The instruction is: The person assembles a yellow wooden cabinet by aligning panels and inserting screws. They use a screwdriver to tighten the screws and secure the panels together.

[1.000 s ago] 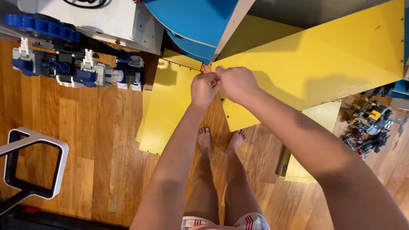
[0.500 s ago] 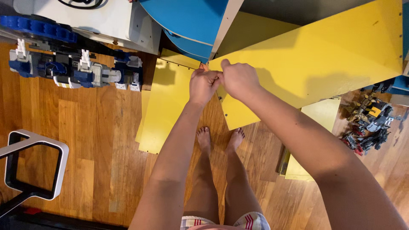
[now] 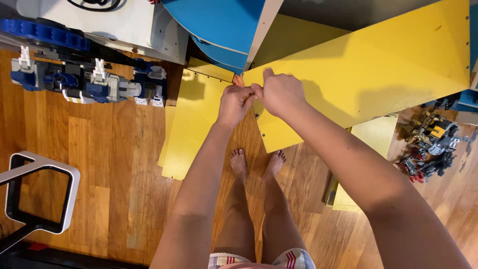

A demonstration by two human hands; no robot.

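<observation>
The biggest thing here is the yellow door (image 3: 378, 74), swung out from the cabinet above a wood floor (image 3: 99, 164). Beside it a blue door (image 3: 219, 25) hangs open, and two loose yellow panels lie on the boards: a long panel (image 3: 191, 129) under the left arm and a short panel (image 3: 366, 164) by the right.

Both hands meet at the yellow door's top corner. The right hand (image 3: 281, 92) is fisted on that corner, thumb up; the left hand (image 3: 234, 102) pinches a small orange bit (image 3: 238, 79), mostly hidden, right against it.

My worry: that bit could slip from so tight a pinch and drop onto the bare feet (image 3: 256, 162) straight below. The door's lower corner also hangs over those toes, should the grip loosen.

By count: three yellow pieces, one blue door, two toy robots, a blue-grey robot (image 3: 84, 82) at left and a dark robot (image 3: 430, 144) at right.
</observation>
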